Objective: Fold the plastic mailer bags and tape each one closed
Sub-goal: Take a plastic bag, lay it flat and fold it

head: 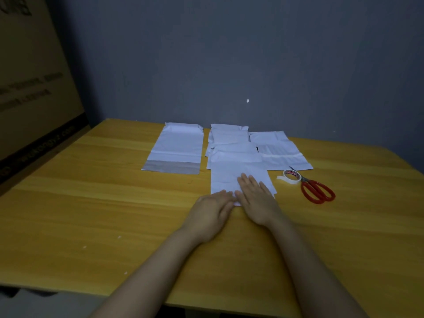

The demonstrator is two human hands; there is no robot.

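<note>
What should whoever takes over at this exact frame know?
Left hand: open, fingertips at the near edge of the front mailer.
Right hand: open, flat on that mailer.
Tape roll and red scissors lie right of it, untouched.
Far left mailer lies unfolded, grey strip showing.
Middle pile and right mailer look folded; tape unclear.
To do: crease and tape the front one, then the unfolded one.

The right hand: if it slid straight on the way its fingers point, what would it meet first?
The right hand lies flat on the nearest bag, fingers pointing away and slightly left. Going on, it would likely first meet the pile of bags behind, which that bag overlaps.
</note>
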